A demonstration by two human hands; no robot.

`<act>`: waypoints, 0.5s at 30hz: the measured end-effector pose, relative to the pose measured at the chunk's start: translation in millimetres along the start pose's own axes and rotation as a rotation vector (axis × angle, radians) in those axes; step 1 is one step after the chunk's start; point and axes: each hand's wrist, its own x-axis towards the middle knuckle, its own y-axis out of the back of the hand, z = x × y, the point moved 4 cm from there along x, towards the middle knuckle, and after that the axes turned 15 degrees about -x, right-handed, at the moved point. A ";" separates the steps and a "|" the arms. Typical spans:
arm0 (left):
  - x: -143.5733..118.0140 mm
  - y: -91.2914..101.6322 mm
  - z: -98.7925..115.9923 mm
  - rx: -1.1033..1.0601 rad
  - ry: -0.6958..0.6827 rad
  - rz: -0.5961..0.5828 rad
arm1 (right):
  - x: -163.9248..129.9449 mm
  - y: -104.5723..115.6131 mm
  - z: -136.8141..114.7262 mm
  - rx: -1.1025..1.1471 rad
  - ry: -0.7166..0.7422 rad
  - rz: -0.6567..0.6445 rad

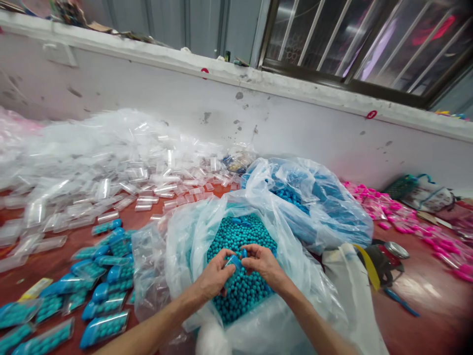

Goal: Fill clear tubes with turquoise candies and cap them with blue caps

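Over an open plastic bag (185, 236) of teal beads (244, 301), both my hands work close together. My left hand (214, 276) is closed around a small clear container with a blue top (233, 262); its lower part is hard to make out against the beads. Between the fingertips of my right hand (263, 265) is a small blue piece (244, 253), held right beside the container's top. Blue-capped containers full of teal beads (105, 328) lie in a loose heap to the left of the bag.
Many clear empty tubes (144, 199) are piled behind on the left. A second bag of blue caps (291, 195) sits behind the beads. To the right lie pink-capped pieces (388, 207), a dark object with a yellow strip (384, 261) and a blue tool (402, 301). A white wall (303, 123) bounds the back.
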 end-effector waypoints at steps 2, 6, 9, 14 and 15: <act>-0.3 0.0 -1.5 -0.012 -0.017 0.051 | -4.8 -4.7 -9.8 -0.163 0.114 0.011; -1.2 0.6 -2.9 -0.118 -0.114 0.136 | -21.0 -20.8 -17.5 -0.438 0.124 -0.071; -1.0 1.6 -4.5 -0.194 -0.180 0.168 | -26.5 -33.9 -15.5 -0.541 0.060 -0.090; 1.6 3.2 -9.0 -0.194 -0.152 0.219 | -24.3 -44.8 -20.2 -0.640 0.090 0.039; 1.5 3.6 -8.9 -0.191 -0.149 0.230 | -24.0 -45.2 -21.4 -0.652 0.106 0.063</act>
